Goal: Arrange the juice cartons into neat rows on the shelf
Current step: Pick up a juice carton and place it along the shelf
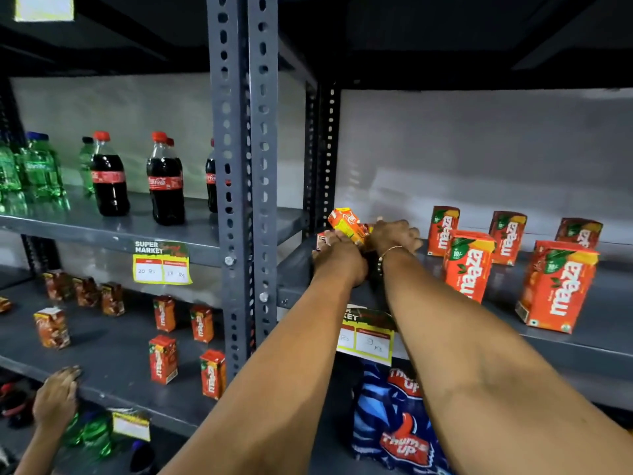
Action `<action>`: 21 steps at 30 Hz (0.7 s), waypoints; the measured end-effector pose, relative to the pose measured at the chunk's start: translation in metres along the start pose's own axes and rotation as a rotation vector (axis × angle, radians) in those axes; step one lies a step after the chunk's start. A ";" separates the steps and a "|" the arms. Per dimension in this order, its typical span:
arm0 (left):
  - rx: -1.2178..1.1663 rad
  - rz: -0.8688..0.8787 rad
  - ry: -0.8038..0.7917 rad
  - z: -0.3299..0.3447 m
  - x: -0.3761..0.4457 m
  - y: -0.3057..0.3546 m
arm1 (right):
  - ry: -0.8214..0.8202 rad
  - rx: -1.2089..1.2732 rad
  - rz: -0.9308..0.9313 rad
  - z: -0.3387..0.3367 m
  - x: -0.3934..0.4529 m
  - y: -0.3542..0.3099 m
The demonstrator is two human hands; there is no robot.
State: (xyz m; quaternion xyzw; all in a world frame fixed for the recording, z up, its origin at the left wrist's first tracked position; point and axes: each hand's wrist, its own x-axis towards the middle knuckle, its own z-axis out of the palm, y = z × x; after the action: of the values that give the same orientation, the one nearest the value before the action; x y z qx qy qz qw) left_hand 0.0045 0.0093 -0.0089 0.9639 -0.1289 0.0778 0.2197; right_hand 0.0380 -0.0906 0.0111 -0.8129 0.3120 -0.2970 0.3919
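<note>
Both hands (pixel 366 245) outstretched (wrists touching), fingers closed around a tilted juice carton (pixel 346 224).

cartons (pixel 468 265) on shelf (pixel 582 341), right of hands (pixel 368 246)

Single head-worn wide-angle view, looking forward and slightly down along both outstretched forearms at a grey metal shelf (pixel 582 351) about chest height, close enough that the hands reach its left rear corner. The slotted upright post (pixel 239 166) stands just left of centre, dividing the frame between the right bay and a neighbouring bay to the left. Straight lines bow near the edges; no second view is supplied for overlap.
</note>
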 end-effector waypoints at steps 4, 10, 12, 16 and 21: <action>0.006 0.016 0.050 0.004 0.008 -0.003 | -0.032 0.095 0.076 0.002 0.023 0.008; 0.011 0.034 0.100 0.004 0.009 -0.004 | 0.015 0.175 0.122 0.000 0.036 0.015; -0.001 0.032 0.112 0.004 0.009 -0.004 | -0.006 0.129 0.113 0.002 0.035 0.014; -0.029 0.075 0.156 0.002 0.005 -0.003 | -0.044 0.086 0.121 0.005 0.036 0.010; -0.025 0.149 0.203 0.003 0.005 -0.003 | -0.249 0.262 0.136 0.001 0.037 0.012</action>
State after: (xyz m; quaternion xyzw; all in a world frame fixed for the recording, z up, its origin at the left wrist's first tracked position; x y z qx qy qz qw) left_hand 0.0105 0.0099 -0.0118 0.9360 -0.1782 0.1896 0.2372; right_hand 0.0590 -0.1237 0.0099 -0.7626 0.2737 -0.2050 0.5491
